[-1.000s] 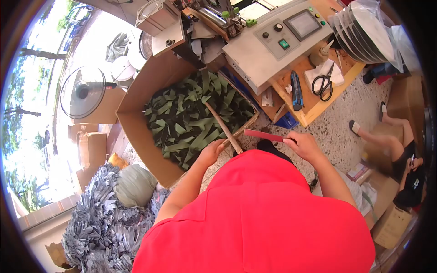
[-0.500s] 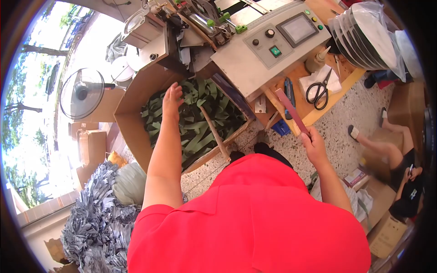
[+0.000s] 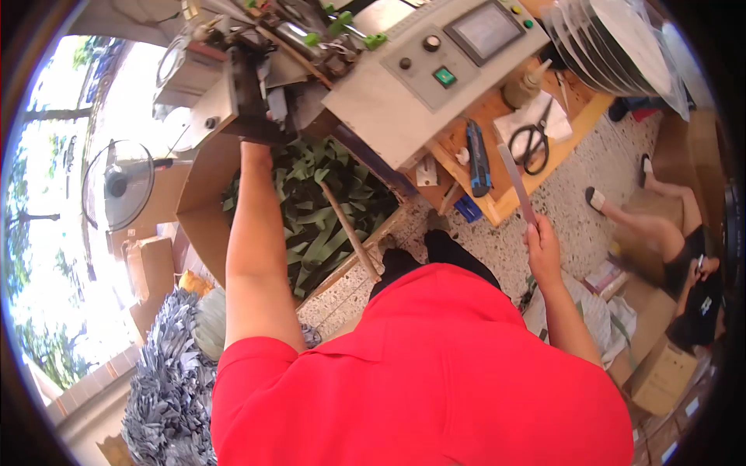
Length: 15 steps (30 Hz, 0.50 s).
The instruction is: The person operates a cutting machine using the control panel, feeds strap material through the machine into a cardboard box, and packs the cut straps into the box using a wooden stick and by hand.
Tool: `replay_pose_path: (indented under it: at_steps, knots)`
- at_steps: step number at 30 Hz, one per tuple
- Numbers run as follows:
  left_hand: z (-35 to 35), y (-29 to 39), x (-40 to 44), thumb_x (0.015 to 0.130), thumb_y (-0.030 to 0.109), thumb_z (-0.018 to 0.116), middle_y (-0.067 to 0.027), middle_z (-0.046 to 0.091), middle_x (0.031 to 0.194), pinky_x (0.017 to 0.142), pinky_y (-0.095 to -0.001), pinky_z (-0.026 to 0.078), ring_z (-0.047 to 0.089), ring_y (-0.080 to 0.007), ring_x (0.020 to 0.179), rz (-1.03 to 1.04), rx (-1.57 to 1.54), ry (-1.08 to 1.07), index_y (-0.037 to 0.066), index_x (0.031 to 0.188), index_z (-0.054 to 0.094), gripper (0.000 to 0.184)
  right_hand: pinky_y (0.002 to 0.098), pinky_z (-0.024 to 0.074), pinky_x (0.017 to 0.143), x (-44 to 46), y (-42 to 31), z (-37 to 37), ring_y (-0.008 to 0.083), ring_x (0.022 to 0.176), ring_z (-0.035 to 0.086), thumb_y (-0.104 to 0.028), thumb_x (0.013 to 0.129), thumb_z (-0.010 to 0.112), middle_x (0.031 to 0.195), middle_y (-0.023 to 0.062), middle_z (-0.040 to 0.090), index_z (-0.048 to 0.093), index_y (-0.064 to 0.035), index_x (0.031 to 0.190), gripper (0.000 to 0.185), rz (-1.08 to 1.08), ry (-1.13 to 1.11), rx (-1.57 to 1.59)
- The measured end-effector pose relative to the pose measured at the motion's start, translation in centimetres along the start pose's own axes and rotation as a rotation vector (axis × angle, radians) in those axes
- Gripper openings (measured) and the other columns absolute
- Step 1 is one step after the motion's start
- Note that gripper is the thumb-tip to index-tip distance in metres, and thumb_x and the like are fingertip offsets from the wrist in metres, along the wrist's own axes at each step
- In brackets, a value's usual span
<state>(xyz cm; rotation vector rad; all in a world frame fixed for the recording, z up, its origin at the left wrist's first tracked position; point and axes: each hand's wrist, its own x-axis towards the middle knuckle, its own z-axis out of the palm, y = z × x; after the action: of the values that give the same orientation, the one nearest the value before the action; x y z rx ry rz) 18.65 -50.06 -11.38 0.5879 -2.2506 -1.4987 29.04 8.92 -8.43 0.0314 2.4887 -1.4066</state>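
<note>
Out to the right, a slim, flat strip point(image 3: 516, 180) is held by the right hand point(image 3: 544, 242), the fingers closed around its lower end and the rest left bare. Straight-edged and narrow, it is seen tilted up and to the left, a dull reddish tone near the grip and a paler, greyish pink towards the tip, where light is caught. The tip is seen over the edge of the wooden table point(image 3: 507, 206), between a blue cutter point(image 3: 479, 161) and black-handled scissors point(image 3: 536, 146); whether the wood is touched cannot be told. Over on the other side, the left hand point(image 3: 256, 154) is mostly hidden beneath the dark machine part point(image 3: 260, 93), so whether it is spread or gripping cannot be told. Below that forearm, dark green scraps point(image 3: 322, 233) are heaped in a cardboard box point(image 3: 203, 194), with a wooden stick point(image 3: 346, 221) leaned across them. As for lettering, the screen point(image 3: 486, 31) on the grey control box point(image 3: 373, 101) is washed out, and the small pale mark on the seated person's black top point(image 3: 703, 322) is too small to be read.
</note>
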Motion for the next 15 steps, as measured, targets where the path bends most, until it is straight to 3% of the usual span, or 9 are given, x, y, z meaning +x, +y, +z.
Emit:
replay_pose_path:
  at_steps: [6,9,10,12,15]
  knots:
    - [-4.1,-1.8,-1.6,0.091,0.015,0.054,-0.0043,0.064,0.089,0.064,-0.032,0.051,0.061,-0.0159,0.073,0.16,0.148,-0.128,0.007,0.102,0.059,0.015,0.0293,0.0444,0.054,2.3,1.2,2.4,0.0142,0.055,0.054,-0.013,0.093,0.045,0.064,0.005,0.055,0.053,-0.0023,0.111,0.023,0.205,-0.094,0.231]
    - [-5.7,-2.0,-1.3,0.09,0.013,0.054,-0.0039,0.064,0.086,0.06,-0.031,0.052,0.061,-0.0149,0.069,0.194,0.163,-0.162,0.007,0.1,0.059,0.012,0.032,0.047,0.06,4.6,1.8,4.9,0.0199,0.064,0.059,-0.012,0.092,0.046,0.072,0.0104,0.061,0.051,-0.0018,0.115,0.027,0.127,0.011,0.131]
    - [-6.5,-1.9,-1.8,0.09,0.012,0.054,-0.0038,0.064,0.085,0.059,-0.0307,0.052,0.061,-0.0146,0.067,0.132,0.123,-0.143,0.007,0.099,0.059,0.012,0.0342,0.0472,0.065,5.4,1.6,5.4,0.0232,0.071,0.06,-0.012,0.091,0.047,0.079,0.0137,0.061,0.05,-0.0018,0.118,0.029,0.076,0.019,0.058]
    - [-6.6,0.6,-2.9,0.089,0.006,0.053,-0.0032,0.064,0.082,0.057,-0.0276,0.051,0.059,-0.0106,0.065,-0.212,-0.073,-0.038,0.005,0.094,0.06,0.01,0.0385,0.0477,0.074,7.2,1.3,6.1,0.0298,0.084,0.062,-0.01,0.089,0.049,0.093,0.0205,0.062,0.047,-0.0019,0.123,0.035,-0.038,0.036,-0.078]
    - [-6.9,1.4,-3.7,0.089,0.013,0.056,0.0017,0.059,0.07,0.058,-0.0239,0.041,0.05,-0.0063,0.063,-0.208,0.132,-0.015,0.004,0.081,0.062,0.013,0.0432,0.043,0.087,7.8,-1.3,5.4,0.0384,0.102,0.055,-0.008,0.085,0.053,0.113,0.0262,0.055,0.041,-0.0011,0.13,0.047,-0.217,0.006,-0.298]
